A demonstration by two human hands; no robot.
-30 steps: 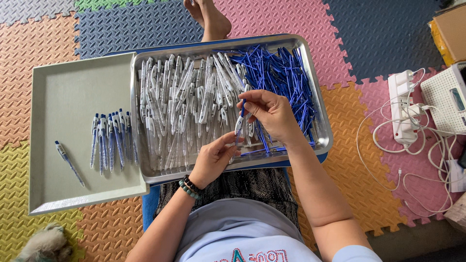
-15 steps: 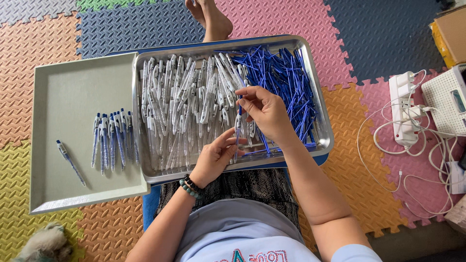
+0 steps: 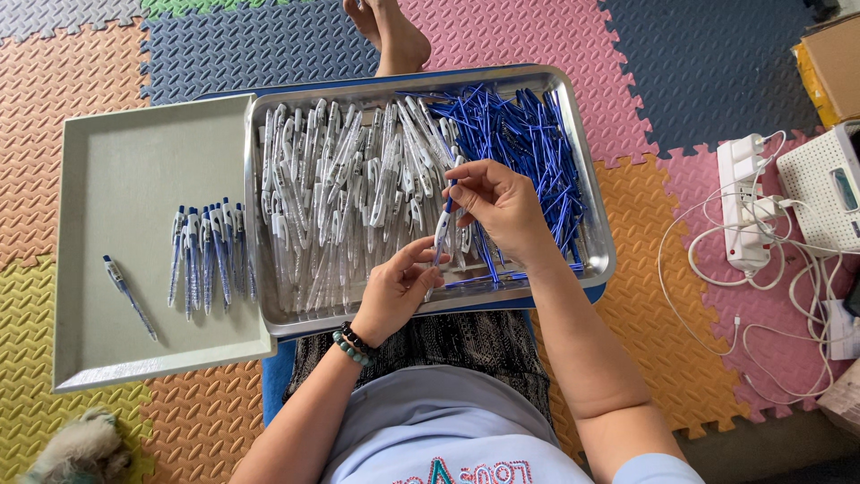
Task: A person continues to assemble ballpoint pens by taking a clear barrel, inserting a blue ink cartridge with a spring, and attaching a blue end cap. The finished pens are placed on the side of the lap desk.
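I pinch a slim pen [image 3: 442, 226], clear plastic with blue inside, between both hands above the shiny steel tray [image 3: 591, 193]: my right hand [image 3: 502, 208] grips its upper end, my left hand [image 3: 399, 289] closes round its lower tip.

The lower end of the pen [image 3: 441, 235] disappears between the fingers of the left hand [image 3: 394, 291], and its top is covered by the right hand [image 3: 502, 208], so how the fingertips grip it cannot be told. The hands and forearms hide part of the steel tray [image 3: 596, 215] and the blue refills [image 3: 528, 143] beneath them. The cardboard box [image 3: 838, 67] and white device [image 3: 829, 193] are cut off by the right edge, and the furry animal [image 3: 76, 453] by the bottom edge.
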